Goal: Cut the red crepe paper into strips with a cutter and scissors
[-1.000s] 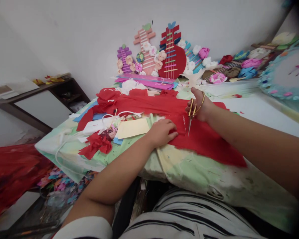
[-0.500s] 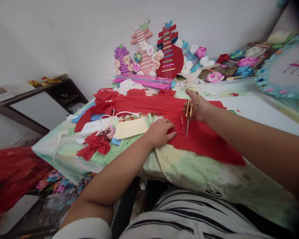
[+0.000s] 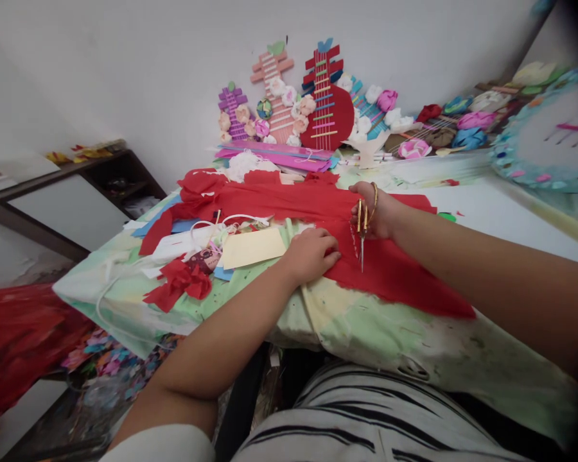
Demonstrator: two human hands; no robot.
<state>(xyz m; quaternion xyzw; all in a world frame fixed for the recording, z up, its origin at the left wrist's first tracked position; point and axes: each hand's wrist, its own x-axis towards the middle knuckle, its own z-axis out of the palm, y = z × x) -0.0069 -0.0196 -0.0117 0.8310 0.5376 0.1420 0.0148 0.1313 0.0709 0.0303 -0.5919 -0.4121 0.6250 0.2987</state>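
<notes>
A long sheet of red crepe paper lies across the table. My left hand presses flat on its near edge, fingers together and stretched toward the right. My right hand is closed round the gold handles of a small pair of scissors. The blades are together and point down toward me over the red paper, just right of my left fingertips.
A cream card, white cord, a crumpled red paper scrap and blue scraps lie left of my hands. Guitar-shaped paper crafts and paper flowers stand along the wall. A dark shelf is at the left.
My right hand with the scissors has come a little nearer to me and lower over the red paper. My left hand has stayed on the paper.
</notes>
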